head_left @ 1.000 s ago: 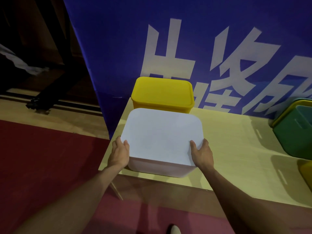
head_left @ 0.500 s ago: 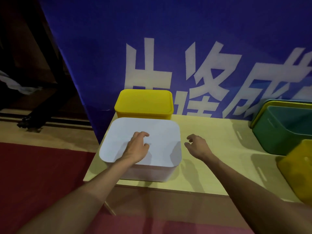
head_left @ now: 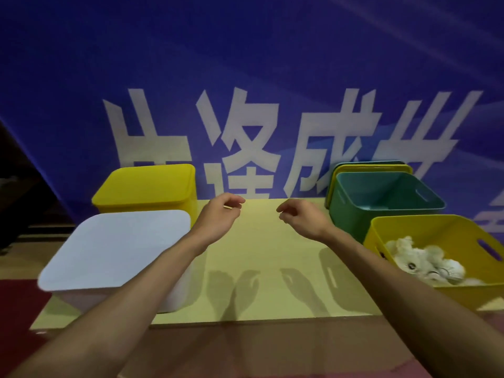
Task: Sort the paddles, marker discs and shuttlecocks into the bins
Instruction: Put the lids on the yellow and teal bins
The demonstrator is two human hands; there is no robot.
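Note:
A white lidded bin (head_left: 114, 249) stands at the table's front left, with a yellow lidded bin (head_left: 147, 189) behind it. At the right, an open yellow bin (head_left: 425, 227) holds white shuttlecocks (head_left: 425, 260). Behind that one stands an open teal bin (head_left: 381, 203); what lies inside it is hidden. My left hand (head_left: 218, 216) hovers above the middle of the table, fingers loosely curled, holding nothing. My right hand (head_left: 302, 216) hangs beside it, also loosely curled and empty.
The pale wooden table (head_left: 261, 282) ends at a front edge near my forearms. A blue banner (head_left: 245, 77) with large white characters rises right behind the bins. Yellow and teal lids (head_left: 368, 166) lean behind the teal bin. Red floor (head_left: 16, 309) lies to the left.
My left hand has come off the white bin's lid and both hands now hover over the table's middle. The view has swung right, bringing the shuttlecock bin into sight.

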